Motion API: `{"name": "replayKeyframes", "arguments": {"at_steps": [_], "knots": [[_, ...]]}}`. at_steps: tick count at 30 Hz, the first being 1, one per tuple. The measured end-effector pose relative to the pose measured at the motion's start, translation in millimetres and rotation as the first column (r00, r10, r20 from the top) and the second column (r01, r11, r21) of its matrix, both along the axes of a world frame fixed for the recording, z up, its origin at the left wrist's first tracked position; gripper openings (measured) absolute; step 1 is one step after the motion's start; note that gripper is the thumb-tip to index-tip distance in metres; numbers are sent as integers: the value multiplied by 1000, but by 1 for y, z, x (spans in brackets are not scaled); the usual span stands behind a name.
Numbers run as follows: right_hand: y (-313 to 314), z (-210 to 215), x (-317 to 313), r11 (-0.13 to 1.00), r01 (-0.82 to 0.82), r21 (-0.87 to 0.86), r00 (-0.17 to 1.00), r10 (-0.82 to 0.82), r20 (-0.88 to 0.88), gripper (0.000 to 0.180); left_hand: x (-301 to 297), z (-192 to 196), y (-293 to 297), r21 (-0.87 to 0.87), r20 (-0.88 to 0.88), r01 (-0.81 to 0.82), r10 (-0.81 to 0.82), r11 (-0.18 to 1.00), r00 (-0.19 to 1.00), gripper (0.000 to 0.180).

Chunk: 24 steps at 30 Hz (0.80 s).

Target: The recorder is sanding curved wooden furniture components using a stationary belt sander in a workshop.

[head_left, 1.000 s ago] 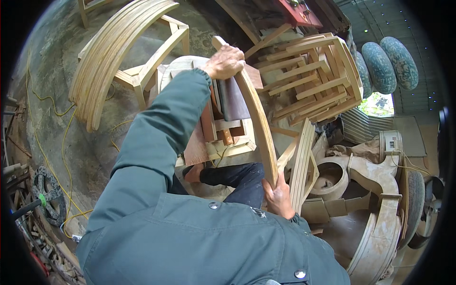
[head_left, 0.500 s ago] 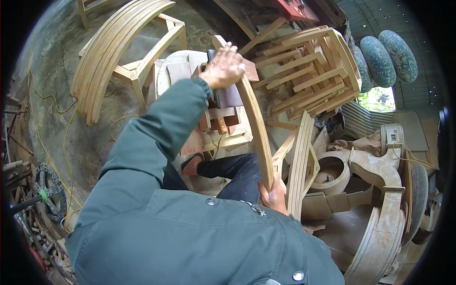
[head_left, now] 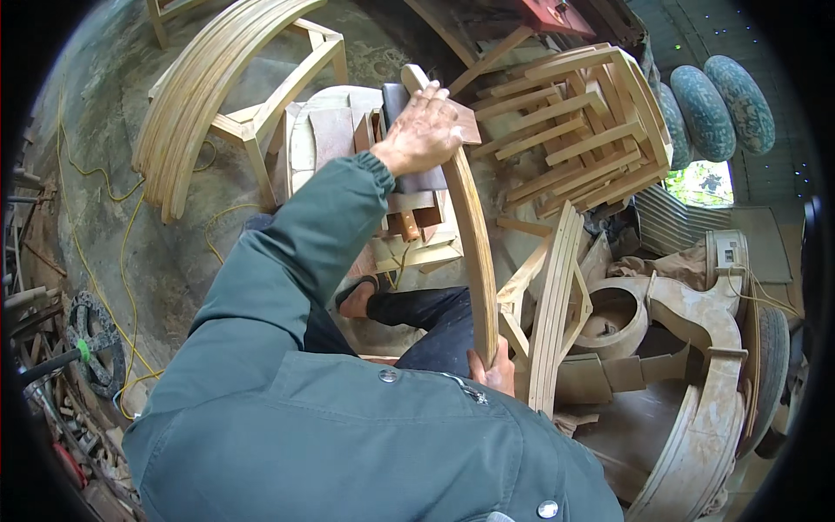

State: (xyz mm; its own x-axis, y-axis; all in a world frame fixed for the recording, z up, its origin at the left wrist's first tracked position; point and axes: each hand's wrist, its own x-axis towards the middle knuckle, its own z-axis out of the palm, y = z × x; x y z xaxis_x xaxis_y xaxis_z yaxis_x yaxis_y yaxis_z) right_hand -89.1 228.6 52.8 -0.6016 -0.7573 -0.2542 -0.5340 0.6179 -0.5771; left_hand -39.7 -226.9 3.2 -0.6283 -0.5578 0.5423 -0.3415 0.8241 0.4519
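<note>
A long, slightly curved wooden piece [head_left: 475, 248] runs from the machine back toward my body. My left hand [head_left: 422, 135] lies over its far part, fingers bent across the top. Around its near end, close to my jacket, my right hand [head_left: 494, 367] is closed; some of those fingers are hidden. The wood's far part lies along a dark grey belt [head_left: 421, 181], which looks like a sanding belt, on a low bench machine [head_left: 320, 130] built of wood. My left hand and sleeve cover most of where wood and belt meet.
Curved wooden strips [head_left: 204, 96] are stacked on a frame at far left. Slatted wooden frames [head_left: 574, 130] are piled at far right. Nearer stand more curved strips [head_left: 557, 304] beside a dusty blower housing [head_left: 622, 309]. Yellow cable [head_left: 130, 270] trails over the floor at left.
The wooden piece has swung slightly, its far end to the right and its near end toward me and left. Both hands have moved with it, keeping their hold.
</note>
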Motion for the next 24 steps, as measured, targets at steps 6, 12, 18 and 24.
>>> {"name": "replayKeyframes", "arguments": {"at_steps": [6, 12, 18, 24], "knots": [[-105, 4, -17, 981, -185, -52, 982, 182, -56, 53, -3, -24, -102, 1, 86, -4, 4, 1000, 996, 48], [-129, 13, -20, 932, -314, -181, 948, 300, -103, 69, -1, -23, -167, -81, 364, 120, -83, 990, 928, 40], [37, -16, -21, 993, -102, -62, 994, 104, 16, 78, 6, -39, -191, -220, 391, 129, -34, 967, 920, 30], [76, -32, -10, 975, -148, -165, 978, 119, -172, 71, -2, -3, -74, 185, 366, -154, 77, 971, 928, 70]]}}
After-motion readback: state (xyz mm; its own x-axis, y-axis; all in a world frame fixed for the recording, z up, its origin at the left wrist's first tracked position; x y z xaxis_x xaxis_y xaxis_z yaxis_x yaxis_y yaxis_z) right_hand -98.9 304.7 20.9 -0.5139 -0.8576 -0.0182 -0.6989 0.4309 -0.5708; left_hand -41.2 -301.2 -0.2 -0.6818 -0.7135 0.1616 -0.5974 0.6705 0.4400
